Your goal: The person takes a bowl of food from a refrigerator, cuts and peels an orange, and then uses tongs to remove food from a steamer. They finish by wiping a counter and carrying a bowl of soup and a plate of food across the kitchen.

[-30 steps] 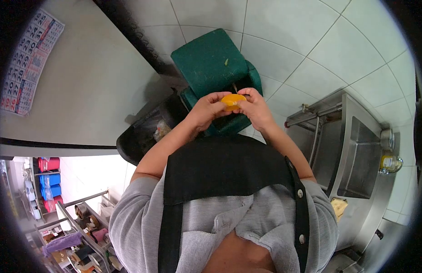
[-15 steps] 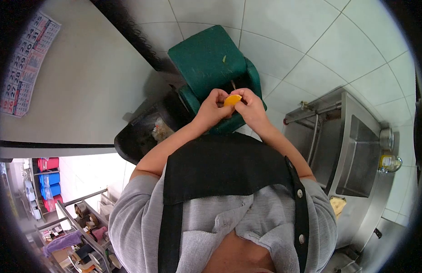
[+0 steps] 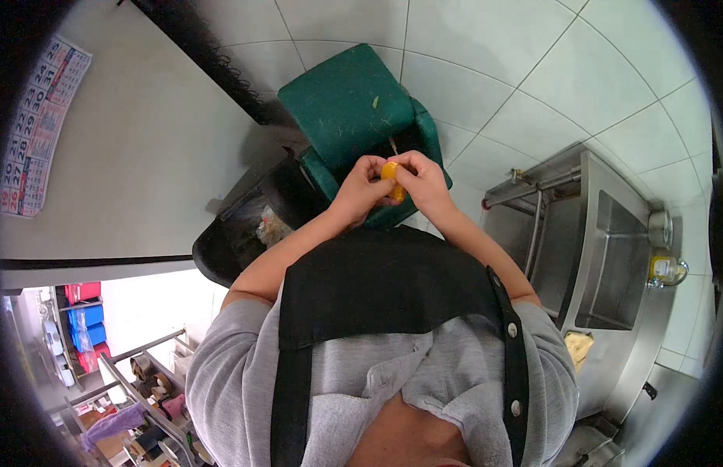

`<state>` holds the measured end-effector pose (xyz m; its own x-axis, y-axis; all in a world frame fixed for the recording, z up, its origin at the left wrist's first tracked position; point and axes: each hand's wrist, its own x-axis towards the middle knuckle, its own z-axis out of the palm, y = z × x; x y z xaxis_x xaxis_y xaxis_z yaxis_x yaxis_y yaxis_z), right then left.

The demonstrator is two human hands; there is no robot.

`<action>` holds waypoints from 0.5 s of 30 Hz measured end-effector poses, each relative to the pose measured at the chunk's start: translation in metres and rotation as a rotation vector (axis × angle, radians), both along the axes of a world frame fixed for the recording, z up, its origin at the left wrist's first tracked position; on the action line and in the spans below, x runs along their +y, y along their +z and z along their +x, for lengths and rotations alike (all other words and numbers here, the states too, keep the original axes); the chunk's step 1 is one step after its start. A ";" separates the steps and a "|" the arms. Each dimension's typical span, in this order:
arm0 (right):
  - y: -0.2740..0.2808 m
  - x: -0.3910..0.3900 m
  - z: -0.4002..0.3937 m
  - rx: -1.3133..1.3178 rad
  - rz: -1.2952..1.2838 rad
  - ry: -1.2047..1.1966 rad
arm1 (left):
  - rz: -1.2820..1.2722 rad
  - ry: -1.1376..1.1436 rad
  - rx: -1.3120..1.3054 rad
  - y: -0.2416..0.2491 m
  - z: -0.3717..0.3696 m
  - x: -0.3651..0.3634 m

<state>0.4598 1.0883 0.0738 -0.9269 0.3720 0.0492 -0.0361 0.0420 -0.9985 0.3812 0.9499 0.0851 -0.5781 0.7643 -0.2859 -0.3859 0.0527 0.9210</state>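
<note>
A small yellow-orange piece of fruit is pinched between my two hands; its exact kind is hard to tell. My left hand grips its left side with bent fingers and thumb. On the other side, my right hand closes on it, thumb against the near face. Both hands are over the opening of a green bin, whose lid is tipped back with a bit of green leaf on it. The dark inside of the bin is partly hidden by my hands.
Left of the green bin stands a black bin with a clear plastic bag in it. A steel sink is on the right, with a yellow cloth near it. A calendar hangs on the pale panel at left.
The fruit piece has been turned between my fingers: its broad face showed before, and now it looks narrower and more upright. The view has shifted slightly.
</note>
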 end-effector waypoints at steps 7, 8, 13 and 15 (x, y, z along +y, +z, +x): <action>-0.001 0.005 -0.006 -0.065 0.122 0.001 | -0.025 0.030 0.052 -0.004 -0.004 0.004; 0.001 0.005 -0.007 -0.065 0.091 0.006 | -0.047 0.030 0.074 -0.003 -0.005 0.004; -0.006 0.008 -0.011 -0.078 0.082 0.035 | -0.095 0.002 0.174 -0.008 -0.014 0.006; -0.010 0.007 -0.012 -0.142 0.121 0.053 | -0.123 0.047 0.162 -0.014 -0.014 0.006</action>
<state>0.4477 1.0958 0.0636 -0.9458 0.3221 -0.0424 0.0998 0.1638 -0.9814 0.3675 0.9564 0.0711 -0.6581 0.7006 -0.2757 -0.2383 0.1536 0.9590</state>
